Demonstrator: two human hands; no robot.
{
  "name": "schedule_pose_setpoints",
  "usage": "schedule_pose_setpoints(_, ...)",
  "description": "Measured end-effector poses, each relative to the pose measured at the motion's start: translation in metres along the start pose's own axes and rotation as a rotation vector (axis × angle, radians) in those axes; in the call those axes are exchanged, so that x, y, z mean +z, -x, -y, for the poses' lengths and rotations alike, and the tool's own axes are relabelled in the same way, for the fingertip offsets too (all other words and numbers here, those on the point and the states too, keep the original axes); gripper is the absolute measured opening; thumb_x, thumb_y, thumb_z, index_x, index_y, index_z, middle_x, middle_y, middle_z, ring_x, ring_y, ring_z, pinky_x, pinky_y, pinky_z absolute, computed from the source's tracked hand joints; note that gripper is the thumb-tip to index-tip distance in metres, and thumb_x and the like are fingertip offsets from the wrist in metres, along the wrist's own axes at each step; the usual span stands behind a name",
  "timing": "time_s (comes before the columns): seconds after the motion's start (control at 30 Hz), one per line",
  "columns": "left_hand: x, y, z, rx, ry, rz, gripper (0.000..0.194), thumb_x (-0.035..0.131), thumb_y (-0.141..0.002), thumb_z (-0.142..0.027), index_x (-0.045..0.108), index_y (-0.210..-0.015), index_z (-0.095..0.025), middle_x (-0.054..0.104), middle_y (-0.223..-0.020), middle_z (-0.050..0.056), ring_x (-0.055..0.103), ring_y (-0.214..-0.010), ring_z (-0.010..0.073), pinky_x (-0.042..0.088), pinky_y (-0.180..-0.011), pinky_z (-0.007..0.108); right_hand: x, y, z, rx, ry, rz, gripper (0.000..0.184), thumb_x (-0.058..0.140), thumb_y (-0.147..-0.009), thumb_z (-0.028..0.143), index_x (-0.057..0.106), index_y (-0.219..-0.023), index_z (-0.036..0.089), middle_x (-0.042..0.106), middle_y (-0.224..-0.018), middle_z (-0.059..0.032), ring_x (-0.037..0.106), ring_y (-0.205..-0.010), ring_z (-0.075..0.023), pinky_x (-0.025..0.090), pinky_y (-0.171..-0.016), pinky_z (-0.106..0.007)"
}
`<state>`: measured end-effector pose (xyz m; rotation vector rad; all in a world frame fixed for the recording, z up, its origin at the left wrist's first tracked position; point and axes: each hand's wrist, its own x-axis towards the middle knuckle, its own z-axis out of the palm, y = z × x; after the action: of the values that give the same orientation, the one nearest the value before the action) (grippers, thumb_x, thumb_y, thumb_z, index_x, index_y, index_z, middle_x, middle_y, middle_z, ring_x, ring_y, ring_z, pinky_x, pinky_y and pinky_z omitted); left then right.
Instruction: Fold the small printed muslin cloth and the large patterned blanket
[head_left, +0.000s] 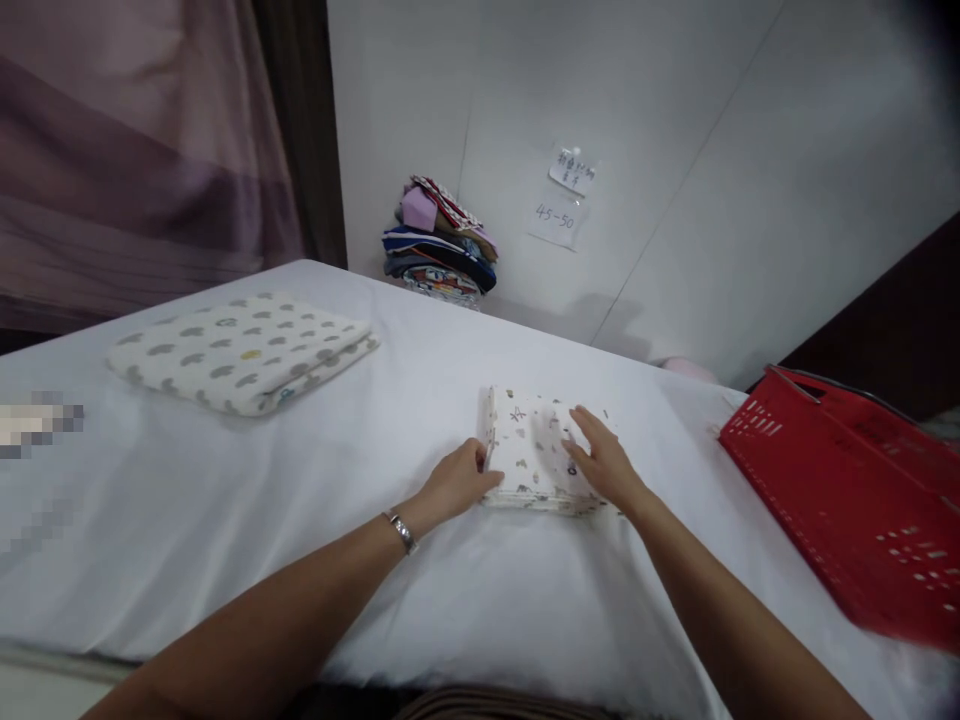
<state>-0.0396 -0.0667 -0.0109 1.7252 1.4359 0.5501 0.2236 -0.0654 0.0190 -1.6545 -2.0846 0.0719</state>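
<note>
The right hand (602,462) rests, thumb spread from its fingers, on a patterned cloth (525,455) on the white table (300,490), seemingly already folded into layers with no loose flap left, while the left hand (458,476) touches the cloth's left edge, whether pinching I cannot tell.

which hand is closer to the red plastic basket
Right. The right hand lies on top of the small folded printed cloth, left of the red plastic basket; the left hand grips that cloth's far side from the basket.
</note>
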Motion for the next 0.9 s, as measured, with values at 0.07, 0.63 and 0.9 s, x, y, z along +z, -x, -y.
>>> schedule_pose_setpoints(0.07, 0.000, 0.000, 0.000, 0.008, -0.023, -0.001, 0.029, 0.057, -0.071, -0.047, 0.051, -0.084, -0.021, 0.063, -0.079, 0.000, 0.057, -0.068, 0.0166, 0.035, -0.054, 0.025, 0.010, -0.009, 0.031, -0.064, -0.081, -0.026, 0.054, 0.041, -0.088, 0.044, 0.039, -0.137, 0.021, 0.034, -0.144, -0.0080, 0.028, -0.133, -0.0217, 0.026, -0.108, -0.043)
schedule_pose_setpoints(0.63, 0.006, 0.007, -0.001, 0.070, -0.186, 0.068, 0.028, 0.050, -0.077, -0.047, 0.057, -0.071, -0.020, 0.064, -0.074, 0.004, 0.056, -0.068, 0.0194, 0.030, -0.054, 0.027, 0.115, -0.092, 0.065, 0.052, 0.107, 0.301, 0.063, 0.022, -0.093, 0.048, 0.023, -0.143, 0.010, 0.019, -0.150, -0.0112, 0.010, -0.138, -0.0230, 0.005, -0.110, -0.040)
schedule_pose_setpoints(0.9, 0.005, 0.005, 0.002, 0.069, -0.145, 0.069, 0.029, 0.052, -0.076, -0.048, 0.056, -0.071, -0.020, 0.064, -0.075, 0.004, 0.057, -0.069, 0.0199, 0.032, -0.055, 0.028, 0.112, -0.105, 0.078, 0.134, 0.076, 0.369, 0.067, 0.025, -0.091, 0.052, 0.024, -0.142, 0.009, 0.017, -0.150, -0.0142, 0.010, -0.138, -0.0257, 0.009, -0.109, -0.045)
